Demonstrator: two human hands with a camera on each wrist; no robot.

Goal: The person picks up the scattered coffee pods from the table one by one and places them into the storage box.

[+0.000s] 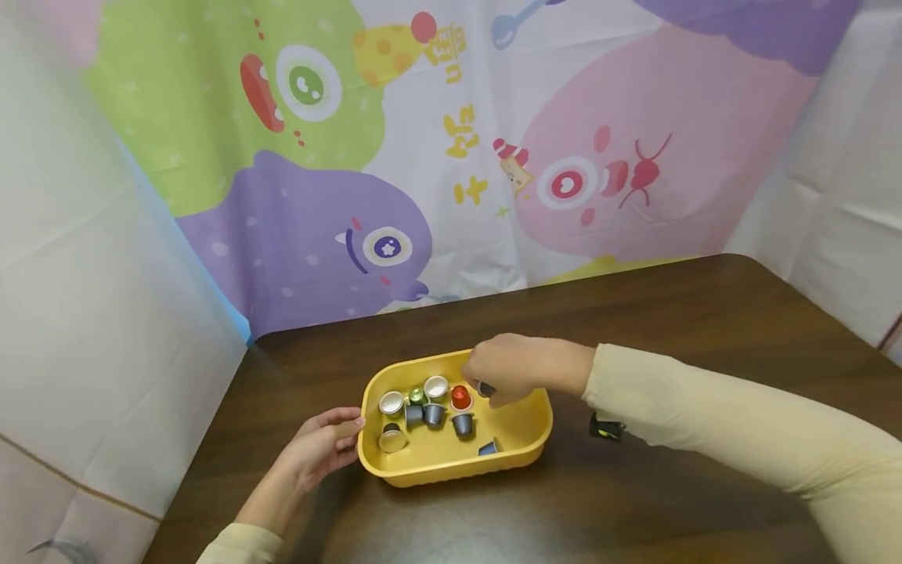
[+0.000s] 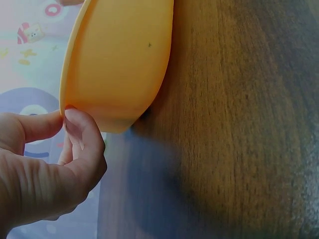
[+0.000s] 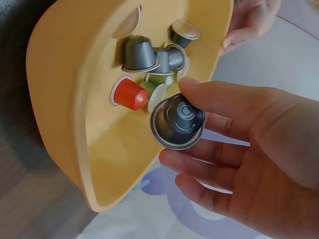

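A yellow plastic basket (image 1: 458,472) with rounded corners sits on the dark wooden table. My left hand (image 1: 320,445) pinches its left rim between thumb and fingers, seen close up in the left wrist view. Over the basket's right half, my right hand (image 1: 517,366) holds a black coffee capsule (image 3: 177,122) by its edge, thumb on one side and fingers on the other. Inside the basket lie several more capsules: a red capsule (image 1: 460,396), a green capsule (image 1: 416,395), dark capsules such as this grey capsule (image 1: 463,425), and a blue capsule (image 1: 488,448) near the front wall.
The wooden table (image 1: 676,329) stretches out on both sides of the basket. Behind it hangs a cloth (image 1: 465,235) printed with cartoon monsters, and white sheets (image 1: 106,313) close off the sides. A small black object (image 1: 606,428) shows under the right sleeve.
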